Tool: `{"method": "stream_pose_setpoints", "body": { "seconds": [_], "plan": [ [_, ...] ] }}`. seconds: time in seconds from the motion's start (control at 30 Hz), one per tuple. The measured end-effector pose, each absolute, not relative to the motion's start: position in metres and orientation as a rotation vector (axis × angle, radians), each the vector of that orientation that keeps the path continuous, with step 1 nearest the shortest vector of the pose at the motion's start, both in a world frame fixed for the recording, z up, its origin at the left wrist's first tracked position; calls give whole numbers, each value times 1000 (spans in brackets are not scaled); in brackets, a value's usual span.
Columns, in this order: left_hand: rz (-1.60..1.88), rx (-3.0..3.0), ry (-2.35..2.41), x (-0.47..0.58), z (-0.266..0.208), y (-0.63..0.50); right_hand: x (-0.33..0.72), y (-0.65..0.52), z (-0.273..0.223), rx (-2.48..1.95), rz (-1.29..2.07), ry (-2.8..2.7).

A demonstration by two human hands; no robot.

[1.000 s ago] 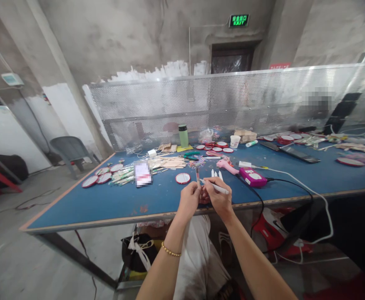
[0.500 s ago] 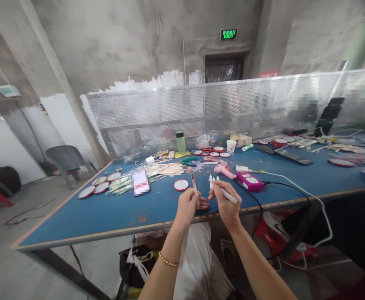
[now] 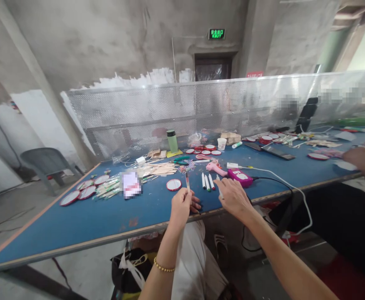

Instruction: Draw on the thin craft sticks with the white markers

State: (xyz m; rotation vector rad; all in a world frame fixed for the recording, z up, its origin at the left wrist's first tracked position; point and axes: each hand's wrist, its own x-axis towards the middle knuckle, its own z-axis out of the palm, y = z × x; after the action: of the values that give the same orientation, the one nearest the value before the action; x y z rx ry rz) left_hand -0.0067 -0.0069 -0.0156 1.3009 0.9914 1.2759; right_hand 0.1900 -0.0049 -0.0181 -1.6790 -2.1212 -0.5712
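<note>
Pinching a pale, dark-topped stick is the left hand (grip unclear in the right hand).

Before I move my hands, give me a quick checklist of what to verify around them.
1. Stick gripped in the left hand: ok, one end sticking out past the hand.
2. Right hand free: cannot tell, the inside of its grip is hidden.
3. Three white markers lying side by side: ok.
4. Red-rimmed disc apart from both hands: ok, flat on the blue table.
5. Paper cup upright: ok.
</note>
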Motion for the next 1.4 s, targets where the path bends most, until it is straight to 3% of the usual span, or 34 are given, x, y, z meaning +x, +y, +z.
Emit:
{"method": "stream_pose_setpoints", "body": {
  "seconds": [0.4, 0.73, 1.07, 1.4],
  "plan": [
    [1280, 1275, 970, -5, -20, -5, 185, 18, -7, -1900, -612, -2245],
    [1262, 1244, 937, -6, -22, -2, 185, 29, -2, -1498, -688, -2392],
    [1257, 1264, 941, -5, -21, -2, 178, 40, -8, -1445, -773, -2518],
    [1250, 1282, 925, -5, -24, 0, 185, 44, -6, -1062, -1046, -2664]
  ]
}}
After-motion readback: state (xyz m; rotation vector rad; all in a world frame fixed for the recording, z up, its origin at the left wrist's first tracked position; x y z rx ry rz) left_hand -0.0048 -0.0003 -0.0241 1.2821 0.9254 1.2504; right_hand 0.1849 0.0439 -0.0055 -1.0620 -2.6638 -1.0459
